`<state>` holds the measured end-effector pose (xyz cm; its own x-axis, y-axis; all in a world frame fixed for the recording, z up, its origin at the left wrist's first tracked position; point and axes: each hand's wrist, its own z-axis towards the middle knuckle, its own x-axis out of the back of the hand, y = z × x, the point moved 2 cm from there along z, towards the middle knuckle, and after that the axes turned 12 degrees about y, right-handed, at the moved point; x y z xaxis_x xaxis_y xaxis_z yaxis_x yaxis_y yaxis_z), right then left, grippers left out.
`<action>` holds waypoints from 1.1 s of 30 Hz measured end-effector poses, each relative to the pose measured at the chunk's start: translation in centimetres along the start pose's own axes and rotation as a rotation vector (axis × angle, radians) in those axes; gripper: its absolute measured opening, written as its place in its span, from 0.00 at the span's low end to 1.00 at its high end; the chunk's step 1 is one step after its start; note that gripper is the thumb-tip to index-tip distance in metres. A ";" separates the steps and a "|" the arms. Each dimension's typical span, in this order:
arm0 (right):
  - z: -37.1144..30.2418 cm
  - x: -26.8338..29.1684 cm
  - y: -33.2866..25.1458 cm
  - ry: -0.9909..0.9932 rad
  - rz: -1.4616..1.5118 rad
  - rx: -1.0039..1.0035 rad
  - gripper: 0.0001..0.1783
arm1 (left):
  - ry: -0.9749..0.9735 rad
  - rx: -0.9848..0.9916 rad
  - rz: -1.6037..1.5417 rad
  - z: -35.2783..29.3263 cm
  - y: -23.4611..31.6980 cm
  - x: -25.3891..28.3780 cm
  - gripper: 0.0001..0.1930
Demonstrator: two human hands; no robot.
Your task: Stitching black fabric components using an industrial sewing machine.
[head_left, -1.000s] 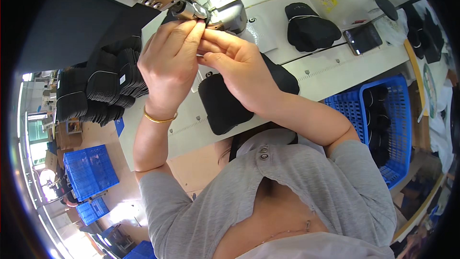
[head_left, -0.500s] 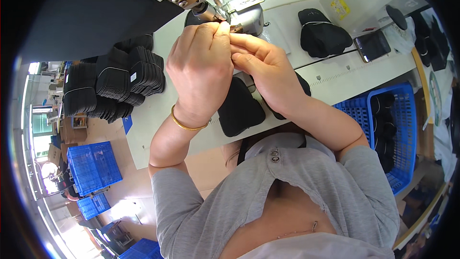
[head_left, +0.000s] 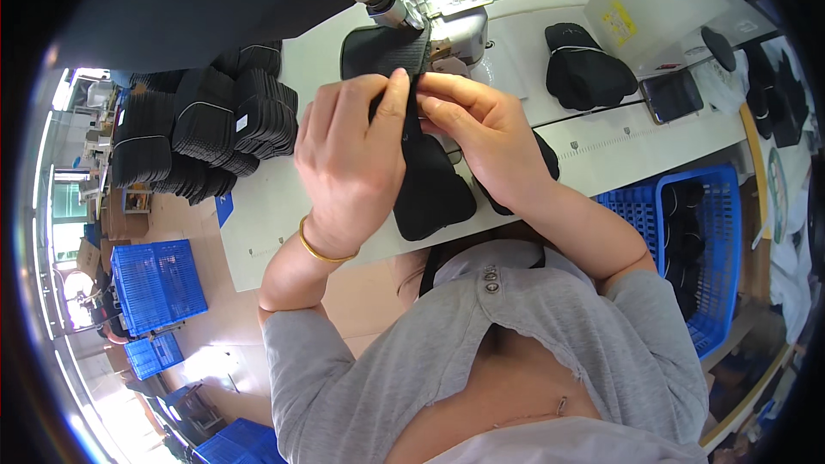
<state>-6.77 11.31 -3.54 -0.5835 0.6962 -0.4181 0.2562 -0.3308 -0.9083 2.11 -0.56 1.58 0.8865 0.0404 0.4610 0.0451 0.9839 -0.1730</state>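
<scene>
A black padded fabric piece (head_left: 369, 50) lies beneath the needle area of the sewing machine (head_left: 391, 10), its ribbed edge running toward me. My left hand (head_left: 354, 142) pinches this edge between thumb and fingers, just on the near side of the needle. Close beside it, my right hand (head_left: 490, 133) pinches the same edge from the right, its fingertips almost touching the left thumb. Below the hands a black rounded pad (head_left: 434, 193) rests on the table; whether it joins the held piece is hidden. Another black piece (head_left: 547, 159) shows partly behind my right wrist.
Tied stacks of black pads (head_left: 202, 116) stand at the left of the white table (head_left: 275, 206). On the right are a tied black bundle (head_left: 584, 69), a phone (head_left: 673, 96) and a blue basket (head_left: 735, 249) holding black bundles. More blue crates (head_left: 159, 288) stand on the floor at left.
Both hands have drawn slightly nearer to me, away from the needle. More of the black fabric piece by the needle now shows. Both hands still pinch close together.
</scene>
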 end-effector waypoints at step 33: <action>1.4 -0.1 -1.1 0.053 0.090 0.165 0.12 | 0.100 0.013 -0.180 1.6 0.2 -1.6 0.17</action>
<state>-8.07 10.65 -2.48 -0.5212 0.6901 -0.5021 0.1730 -0.4906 -0.8540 -0.06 -0.13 2.15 0.9059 -0.1526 0.3951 0.2012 0.9759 -0.0845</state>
